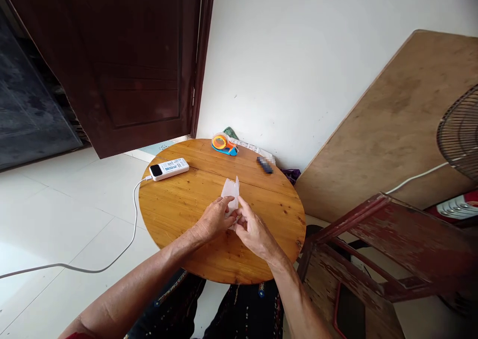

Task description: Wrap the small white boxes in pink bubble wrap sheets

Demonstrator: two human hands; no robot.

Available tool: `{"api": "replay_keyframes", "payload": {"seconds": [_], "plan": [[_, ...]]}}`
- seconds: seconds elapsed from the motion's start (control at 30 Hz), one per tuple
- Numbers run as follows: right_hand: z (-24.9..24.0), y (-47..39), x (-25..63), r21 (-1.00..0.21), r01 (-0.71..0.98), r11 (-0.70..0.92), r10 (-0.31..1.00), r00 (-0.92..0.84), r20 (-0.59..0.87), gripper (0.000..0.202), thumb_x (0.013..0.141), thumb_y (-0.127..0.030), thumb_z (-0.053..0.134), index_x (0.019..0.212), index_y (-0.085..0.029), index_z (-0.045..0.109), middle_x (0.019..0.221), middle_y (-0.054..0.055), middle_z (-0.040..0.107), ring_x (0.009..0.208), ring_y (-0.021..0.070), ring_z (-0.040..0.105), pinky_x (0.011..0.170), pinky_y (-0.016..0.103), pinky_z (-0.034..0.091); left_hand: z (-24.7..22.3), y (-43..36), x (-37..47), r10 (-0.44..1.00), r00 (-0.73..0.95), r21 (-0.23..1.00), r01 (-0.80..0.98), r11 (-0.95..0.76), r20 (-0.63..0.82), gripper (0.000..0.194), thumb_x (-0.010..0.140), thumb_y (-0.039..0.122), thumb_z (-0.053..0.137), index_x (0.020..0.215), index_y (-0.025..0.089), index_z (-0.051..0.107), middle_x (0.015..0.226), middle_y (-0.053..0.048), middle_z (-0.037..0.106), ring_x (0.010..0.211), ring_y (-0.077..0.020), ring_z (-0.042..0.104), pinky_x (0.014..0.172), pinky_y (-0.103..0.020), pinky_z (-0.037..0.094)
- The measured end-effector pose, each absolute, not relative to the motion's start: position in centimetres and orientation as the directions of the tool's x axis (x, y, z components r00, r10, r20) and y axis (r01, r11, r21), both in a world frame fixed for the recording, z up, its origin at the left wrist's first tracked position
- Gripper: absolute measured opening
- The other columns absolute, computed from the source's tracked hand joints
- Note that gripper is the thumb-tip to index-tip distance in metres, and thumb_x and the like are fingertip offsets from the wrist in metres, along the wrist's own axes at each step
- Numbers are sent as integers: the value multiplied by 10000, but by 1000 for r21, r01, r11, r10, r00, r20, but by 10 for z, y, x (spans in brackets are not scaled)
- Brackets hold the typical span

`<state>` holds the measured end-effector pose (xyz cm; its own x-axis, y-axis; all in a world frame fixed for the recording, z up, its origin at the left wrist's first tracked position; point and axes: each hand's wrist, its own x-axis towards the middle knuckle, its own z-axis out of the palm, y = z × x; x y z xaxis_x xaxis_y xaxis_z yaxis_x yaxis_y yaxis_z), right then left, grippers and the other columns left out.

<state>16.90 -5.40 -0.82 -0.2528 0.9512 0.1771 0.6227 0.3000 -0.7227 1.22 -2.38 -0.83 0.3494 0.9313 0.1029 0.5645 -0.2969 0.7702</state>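
A thin, whitish, translucent sheet, perhaps a small plastic bag (229,188), is between my hands over the near middle of the round wooden table (179,204). My left hand (216,217) has its fingers closed on the sheet's left side and lower part. From the right, my right hand (252,229) pinches its lower right edge, with the index finger pointing up along it. The sheet's top stands up beyond my fingertips, with one narrow corner rising at the right. Its lower part is mostly hidden by my fingers.
A white power bank (170,169) with a cable (135,204) lies at the table's left. At the back are an orange and blue tape dispenser (224,144) and a blurred dark object (265,165). A wooden chair (351,249) stands right, holding a dark phone-like object (350,311).
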Motion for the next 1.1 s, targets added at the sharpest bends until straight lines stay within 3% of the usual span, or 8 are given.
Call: {"api": "replay_keyframes", "payload": {"seconds": [0.1, 0.2, 0.3, 0.43, 0.67, 0.77, 0.9, 1.1], "plan": [[-9, -53, 176, -827, 478, 296, 952, -220, 214, 685, 798, -149, 468, 1469, -205, 343, 1086, 74, 703, 640, 121, 612, 666, 289, 540, -9, -23, 11, 925, 372, 747, 594, -298, 74, 595, 775, 164, 619, 1354, 183, 485, 996, -35, 632, 869, -157, 609, 842, -272, 493], [-13, -50, 186, -863, 447, 237, 968, -29, 251, 571, 827, -221, 474, 1396, -185, 436, 998, 65, 715, 590, 117, 582, 618, 287, 527, -9, -23, 10, 925, 373, 741, 600, -303, 76, 624, 750, 144, 618, 1358, 181, 486, 989, -32, 625, 879, -160, 608, 859, -275, 497], [-20, -45, 192, -859, 471, 202, 953, 108, 284, 495, 812, -285, 529, 1291, -160, 531, 926, 65, 720, 681, 152, 622, 674, 306, 530, -10, -26, 10, 927, 363, 739, 600, -307, 90, 618, 754, 146, 618, 1359, 171, 493, 1044, -52, 615, 895, -162, 610, 866, -277, 504], [-30, -42, 190, -861, 472, 190, 942, 158, 295, 474, 802, -307, 557, 1254, -165, 560, 934, 76, 727, 775, 181, 670, 747, 327, 537, -15, -29, 10, 919, 367, 734, 584, -347, 143, 613, 772, 147, 598, 1372, 196, 480, 1229, -88, 573, 914, -163, 619, 862, -287, 517], [-39, -40, 173, -820, 504, 271, 926, 95, 364, 427, 866, -260, 514, 1284, -188, 556, 962, 78, 756, 817, 192, 703, 777, 333, 546, -11, -22, 11, 916, 391, 734, 597, -324, 87, 713, 751, 143, 600, 1428, 190, 381, 1201, -85, 631, 1023, -202, 642, 934, -311, 508], [-39, -39, 170, -769, 557, 315, 912, 48, 408, 414, 888, -236, 500, 1296, -195, 560, 981, 80, 760, 905, 211, 709, 869, 372, 534, -9, -19, 13, 913, 405, 725, 614, -312, 50, 743, 740, 130, 598, 1442, 171, 357, 1216, -105, 633, 1063, -226, 641, 961, -335, 503], [-43, -35, 173, -704, 610, 365, 892, -12, 452, 384, 921, -241, 474, 1288, -193, 574, 991, 84, 764, 987, 230, 701, 948, 414, 509, -16, -24, 14, 918, 371, 724, 595, -350, 139, 658, 750, 129, 588, 1391, 169, 443, 1307, -132, 563, 1039, -226, 646, 947, -345, 520], [-43, -23, 180, -704, 582, 408, 893, -96, 439, 384, 888, -206, 452, 1235, -216, 616, 1001, 65, 767, 964, 225, 711, 925, 395, 532, -30, -32, 13, 886, 388, 703, 556, -443, 252, 504, 792, 121, 555, 1270, 278, 579, 1361, -63, 510, 873, -162, 668, 847, -319, 562]]}}
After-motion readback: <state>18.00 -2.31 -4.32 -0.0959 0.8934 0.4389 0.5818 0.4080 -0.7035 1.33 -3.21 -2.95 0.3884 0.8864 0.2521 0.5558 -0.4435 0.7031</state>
